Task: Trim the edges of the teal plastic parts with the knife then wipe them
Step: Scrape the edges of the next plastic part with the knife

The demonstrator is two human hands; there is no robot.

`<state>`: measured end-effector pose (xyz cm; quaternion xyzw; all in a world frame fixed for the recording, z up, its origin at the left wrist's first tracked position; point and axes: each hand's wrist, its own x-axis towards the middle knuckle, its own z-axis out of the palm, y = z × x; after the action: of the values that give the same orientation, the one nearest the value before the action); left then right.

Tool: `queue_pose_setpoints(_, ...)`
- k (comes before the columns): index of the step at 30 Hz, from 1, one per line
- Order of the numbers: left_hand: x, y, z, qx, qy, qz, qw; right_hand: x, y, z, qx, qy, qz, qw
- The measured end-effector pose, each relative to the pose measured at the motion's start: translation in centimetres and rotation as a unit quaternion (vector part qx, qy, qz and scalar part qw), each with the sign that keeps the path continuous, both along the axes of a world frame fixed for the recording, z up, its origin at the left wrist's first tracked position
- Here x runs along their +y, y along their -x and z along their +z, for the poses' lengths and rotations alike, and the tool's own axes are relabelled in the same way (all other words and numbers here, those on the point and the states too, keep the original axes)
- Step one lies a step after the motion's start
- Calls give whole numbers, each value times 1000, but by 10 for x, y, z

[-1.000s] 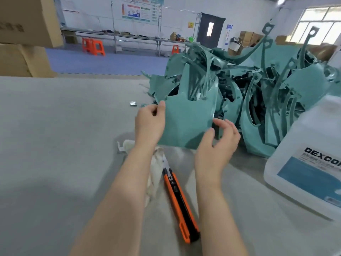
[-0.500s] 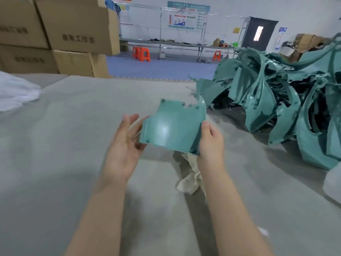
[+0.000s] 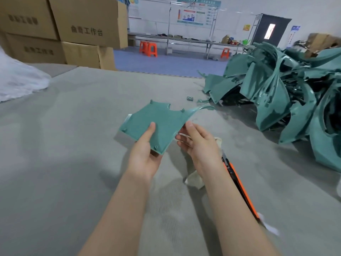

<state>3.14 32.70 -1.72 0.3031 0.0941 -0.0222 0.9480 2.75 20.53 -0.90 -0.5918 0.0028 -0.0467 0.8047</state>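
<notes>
In the head view, the teal part (image 3: pixel 156 119) is held above the tabletop (image 3: pixel 73 145) by the left hand (image 3: pixel 145 157). That grip is closed on the part's near corner, with the thumb laid on top and the fingers tucked beneath. The right hand (image 3: pixel 199 143) is held just right of the part, its grip loose and empty. Its fingers are half straightened toward the part's right edge, and contact cannot be made out. The knife (image 3: pixel 239 187) lies right of the part and nearer the viewer, just beside the right wrist. Its long axis runs away from the part toward the lower right, blade end nearest the part. The right hand is judged the nearer for taking it. A cloth (image 3: pixel 195 180) lies nearer the viewer than the part, under the right forearm.
</notes>
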Motion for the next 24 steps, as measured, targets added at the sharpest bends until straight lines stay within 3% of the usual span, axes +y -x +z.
queue_pose_setpoints(9, -6, 8, 4, 55, 44, 4, 997, 6, 3, 0, -27, -4, -32, 999)
queue_pose_setpoints(15, -6, 9, 5, 59, 45, 6, 997, 4, 2, 1, -29, -12, -25, 999)
queue_pose_setpoints(24, -4, 10, 9, 30, 16, 4, 999, 3, 3, 6, -55, 48, -22, 997)
